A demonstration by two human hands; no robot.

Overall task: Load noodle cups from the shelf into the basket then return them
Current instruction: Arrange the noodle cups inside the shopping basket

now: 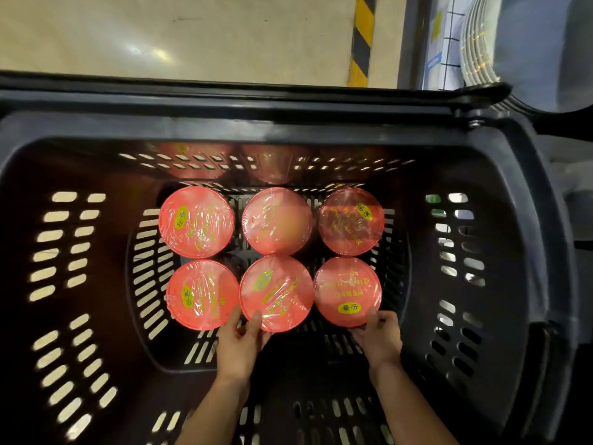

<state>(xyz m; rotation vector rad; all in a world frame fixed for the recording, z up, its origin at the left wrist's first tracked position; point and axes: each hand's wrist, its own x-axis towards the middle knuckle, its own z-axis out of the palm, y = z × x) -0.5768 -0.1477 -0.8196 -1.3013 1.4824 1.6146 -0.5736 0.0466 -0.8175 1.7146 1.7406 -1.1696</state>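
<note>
Left hand (pixel 239 340) and right hand (pixel 378 335) grip upright noodle cups (pixel 276 292).

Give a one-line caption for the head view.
Six noodle cups stand in the basket; left hand and right hand each grip a near-row cup.

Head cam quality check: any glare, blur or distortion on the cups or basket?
Head view: shrink-wrap glare streaks the cup lids, worst on the far middle cup, whose print washes out; the basket rim bows from wide-angle distortion and looks smeared; the far wall mirrors the cups in red; both hands are sharp.
</note>
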